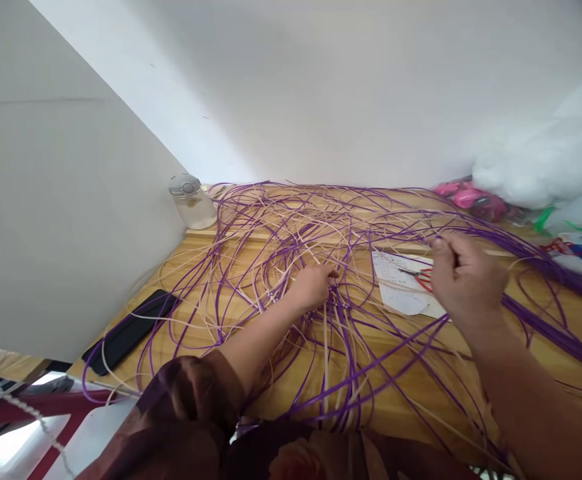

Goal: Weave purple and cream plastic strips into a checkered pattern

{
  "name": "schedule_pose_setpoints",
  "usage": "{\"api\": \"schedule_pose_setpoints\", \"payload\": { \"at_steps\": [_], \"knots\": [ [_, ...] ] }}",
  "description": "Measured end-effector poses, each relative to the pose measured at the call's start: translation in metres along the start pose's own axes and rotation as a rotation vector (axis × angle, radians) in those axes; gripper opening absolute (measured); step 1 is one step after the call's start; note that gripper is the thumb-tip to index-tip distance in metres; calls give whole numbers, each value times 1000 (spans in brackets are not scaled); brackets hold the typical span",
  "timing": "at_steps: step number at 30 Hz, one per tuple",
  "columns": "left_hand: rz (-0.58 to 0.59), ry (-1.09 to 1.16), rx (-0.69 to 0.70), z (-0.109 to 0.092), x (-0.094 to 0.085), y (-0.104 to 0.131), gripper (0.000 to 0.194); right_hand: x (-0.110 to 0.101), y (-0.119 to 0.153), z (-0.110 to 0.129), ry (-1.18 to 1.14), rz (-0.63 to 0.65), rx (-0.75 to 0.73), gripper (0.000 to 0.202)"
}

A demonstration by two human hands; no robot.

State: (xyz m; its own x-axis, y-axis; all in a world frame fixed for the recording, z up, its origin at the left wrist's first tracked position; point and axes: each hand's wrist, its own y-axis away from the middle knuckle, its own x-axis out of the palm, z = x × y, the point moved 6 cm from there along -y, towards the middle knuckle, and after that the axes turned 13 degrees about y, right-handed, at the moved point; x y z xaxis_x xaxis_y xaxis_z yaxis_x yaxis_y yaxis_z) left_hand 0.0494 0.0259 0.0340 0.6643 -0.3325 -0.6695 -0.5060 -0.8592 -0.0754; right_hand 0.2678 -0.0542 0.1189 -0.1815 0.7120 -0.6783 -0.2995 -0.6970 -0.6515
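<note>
Long purple and pale beige weaving strands (321, 230) lie in a wide tangle across the wooden table, meeting in a small knotted woven centre (338, 303). My left hand (313, 287) is closed at this centre, its fingers pinching strands there; the fingertips are partly hidden. To the right, my right hand (468, 277) is raised in a fist with the thumb up. Blurred purple strands (411, 343) run from the front of the weave up to its lower edge, and its grip on them is partly hidden. Red-handled scissors (424, 279) lie beside this hand on white paper (395, 290).
A lidded clear jar (194, 203) stands at the back left. A black phone-like slab (133, 330) lies at the left edge. Thick purple strand bundles (561, 337) extend right. Pink items (471, 197) and a white plastic bag (535, 163) sit back right, against the wall (371, 87).
</note>
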Motion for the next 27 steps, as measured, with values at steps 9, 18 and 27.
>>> {"api": "schedule_pose_setpoints", "payload": {
  "at_steps": [9, 18, 27],
  "knots": [
    [-8, -79, -5, 10, 24, -12, 17, 108, 71, 45, -96, 724, -390, 33],
    [111, 640, -26, 29, 19, -17, 16, 118, 58, 31, -136, 545, -260, 25],
    [218, 869, -37, 34, 25, -16, 27, 100, 30, 47, -162, 234, -570, 27]
  ]
}}
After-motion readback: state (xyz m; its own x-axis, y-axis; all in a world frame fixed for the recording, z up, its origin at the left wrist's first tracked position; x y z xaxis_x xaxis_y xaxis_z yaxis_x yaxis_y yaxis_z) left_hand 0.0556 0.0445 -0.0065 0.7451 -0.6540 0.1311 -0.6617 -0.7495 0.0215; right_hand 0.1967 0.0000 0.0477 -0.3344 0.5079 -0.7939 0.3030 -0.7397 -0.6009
